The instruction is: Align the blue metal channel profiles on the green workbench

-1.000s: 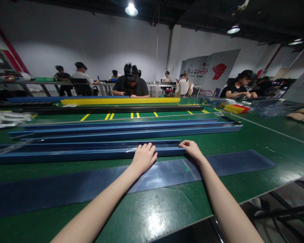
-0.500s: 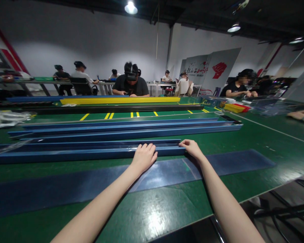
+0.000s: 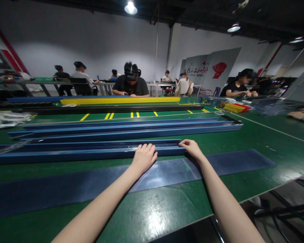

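Observation:
A long blue U-shaped channel point(image 3: 91, 154) lies across the green table with its open side up. Clear film point(image 3: 130, 149) glints inside it, left of my left hand. Fingers curled over the near wall, my left hand point(image 3: 145, 156) grips the channel close to its right end. At that end, my right hand point(image 3: 191, 147) is closed in a pinch, its fingertips by the opening between the walls. What sits between those fingertips is too small to make out. In front of the channel, a flat translucent bluish strip point(image 3: 98, 184) runs under both forearms.
More blue channels point(image 3: 131, 131) lie just beyond. Farther back are a black rail point(image 3: 116, 108), a yellow channel point(image 3: 121, 100) and plastic bags point(image 3: 8, 118). A yellow tray point(image 3: 234, 107) stands at right. Several people sit beyond, one person point(image 3: 130, 84) directly opposite. The table's near edge point(image 3: 276, 187) slants at right.

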### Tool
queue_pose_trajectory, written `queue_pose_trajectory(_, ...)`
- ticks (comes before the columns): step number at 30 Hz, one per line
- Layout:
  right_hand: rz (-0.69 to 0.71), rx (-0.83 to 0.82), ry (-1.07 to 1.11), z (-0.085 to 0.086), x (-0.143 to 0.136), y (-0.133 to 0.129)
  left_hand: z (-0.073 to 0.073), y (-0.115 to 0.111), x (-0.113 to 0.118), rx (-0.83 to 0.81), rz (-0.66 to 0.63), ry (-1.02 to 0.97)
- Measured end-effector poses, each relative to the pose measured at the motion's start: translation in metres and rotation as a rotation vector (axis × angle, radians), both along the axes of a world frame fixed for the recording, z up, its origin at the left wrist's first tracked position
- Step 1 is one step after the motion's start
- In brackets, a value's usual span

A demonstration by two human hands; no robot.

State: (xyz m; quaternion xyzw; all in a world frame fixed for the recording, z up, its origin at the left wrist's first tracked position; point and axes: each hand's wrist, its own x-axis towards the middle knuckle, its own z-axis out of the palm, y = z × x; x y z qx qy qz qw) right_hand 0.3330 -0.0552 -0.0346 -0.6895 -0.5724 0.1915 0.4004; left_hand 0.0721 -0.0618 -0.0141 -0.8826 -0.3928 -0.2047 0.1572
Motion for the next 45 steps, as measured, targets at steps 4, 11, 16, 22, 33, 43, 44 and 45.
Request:
queue_pose_trajectory(4,0.006,-0.012,0.001,0.002,-0.001,-0.001,-0.002,0.000,0.000,0.011,0.002,0.000)
queue_pose_trajectory(11,-0.004,-0.049,-0.013,0.010,0.003,-0.007,-0.002,0.001,0.000,0.022,0.015,0.022)
queue_pose_trajectory(16,-0.019,-0.061,-0.029,0.013,0.003,-0.009,-0.002,0.000,0.001,0.020,0.009,0.007)
queue_pose_trajectory(22,-0.028,-0.066,-0.034,0.014,0.000,-0.009,-0.003,0.001,0.001,0.019,0.008,0.001)
queue_pose_trajectory(33,-0.038,-0.039,-0.058,0.013,-0.004,-0.009,-0.003,0.001,0.001,0.020,0.009,0.006)
queue_pose_trajectory(43,-0.027,-0.011,-0.060,0.013,-0.006,-0.011,0.001,0.000,0.000,0.002,0.009,0.019)
queue_pose_trajectory(44,-0.028,-0.010,-0.059,0.013,-0.006,-0.011,0.001,0.001,0.000,0.003,0.008,0.023)
queue_pose_trajectory(45,-0.030,-0.009,-0.057,0.013,-0.006,-0.011,0.001,0.001,0.000,0.004,0.009,0.028)
